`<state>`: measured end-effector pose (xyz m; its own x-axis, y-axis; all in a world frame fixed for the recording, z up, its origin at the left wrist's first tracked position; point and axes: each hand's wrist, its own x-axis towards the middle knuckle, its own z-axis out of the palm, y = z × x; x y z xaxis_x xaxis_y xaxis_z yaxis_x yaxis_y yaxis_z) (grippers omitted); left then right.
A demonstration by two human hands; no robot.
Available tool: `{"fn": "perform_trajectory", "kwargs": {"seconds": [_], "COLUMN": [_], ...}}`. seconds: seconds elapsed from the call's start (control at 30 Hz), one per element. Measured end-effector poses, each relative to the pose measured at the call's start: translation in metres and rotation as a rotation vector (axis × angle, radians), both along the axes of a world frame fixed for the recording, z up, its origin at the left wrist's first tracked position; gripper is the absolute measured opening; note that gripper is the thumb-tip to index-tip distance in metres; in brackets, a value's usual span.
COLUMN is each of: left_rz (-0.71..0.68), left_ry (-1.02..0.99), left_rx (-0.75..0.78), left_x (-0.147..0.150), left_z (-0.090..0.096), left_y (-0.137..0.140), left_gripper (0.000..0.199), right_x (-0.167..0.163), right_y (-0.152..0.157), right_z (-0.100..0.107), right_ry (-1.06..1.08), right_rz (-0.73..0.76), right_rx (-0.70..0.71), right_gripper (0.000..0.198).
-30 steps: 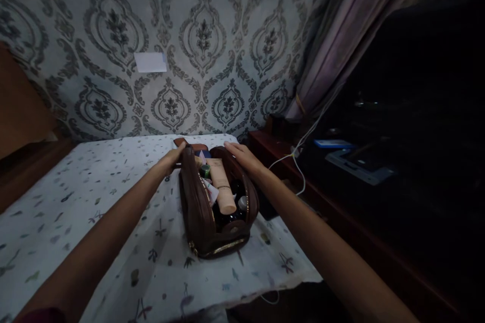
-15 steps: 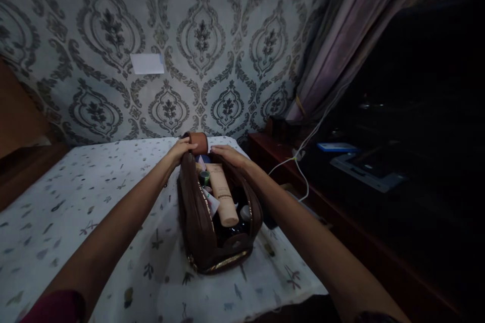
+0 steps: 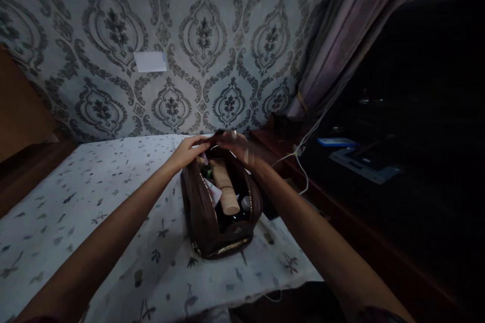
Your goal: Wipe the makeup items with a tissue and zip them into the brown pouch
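Note:
An unzipped brown toiletry bag (image 3: 200, 222) stands on the patterned white cloth. Inside lies a beige squeeze tube (image 3: 229, 201), with a green-capped item (image 3: 206, 170), a white packet (image 3: 212, 192) and a round clear cap (image 3: 246, 203) around it. At the bag's far end, my left hand (image 3: 189, 151) has its fingers and thumb closed on the dark handle strap (image 3: 212, 137). My right hand (image 3: 238, 147) is at the strap's other side, its fingers smeared by motion, so its grip is unclear. The far inside of the bag is partly hidden by my hands.
The white cloth (image 3: 125, 212) spreads left of the bag. A patterned wall (image 3: 204, 60) rises behind. To the right are a dark red wooden ledge (image 3: 265, 140), a white cable (image 3: 303, 141), a blue-and-white object (image 3: 337, 142) and a purple curtain (image 3: 341, 35).
The brown handle strap has swung from standing upright, its tan side showing, to lying dark between my hands. My right hand has risen to it; my left has shifted slightly right.

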<state>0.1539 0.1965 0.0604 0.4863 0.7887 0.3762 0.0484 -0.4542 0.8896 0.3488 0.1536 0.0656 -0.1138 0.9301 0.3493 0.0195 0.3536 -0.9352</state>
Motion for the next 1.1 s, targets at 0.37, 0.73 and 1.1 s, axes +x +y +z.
{"fn": "perform_trajectory", "kwargs": {"seconds": [0.37, 0.73, 1.1], "left_rz": [0.139, 0.139, 0.218], "left_ry": [0.248, 0.215, 0.079], "left_rx": [0.320, 0.414, 0.308], "left_x": [-0.005, -0.018, 0.000], "left_z": [-0.016, -0.020, -0.040], "left_y": [-0.047, -0.109, -0.132], "left_gripper": [0.049, 0.044, 0.050], "right_x": [0.008, 0.011, -0.009], "right_y": [-0.061, -0.078, -0.109], "right_z": [-0.011, -0.021, -0.019], "right_ry": [-0.257, -0.327, -0.607], "right_rz": [-0.049, -0.169, -0.237], "right_rx": [0.152, 0.199, 0.079], "right_gripper": [0.035, 0.033, 0.086]}}
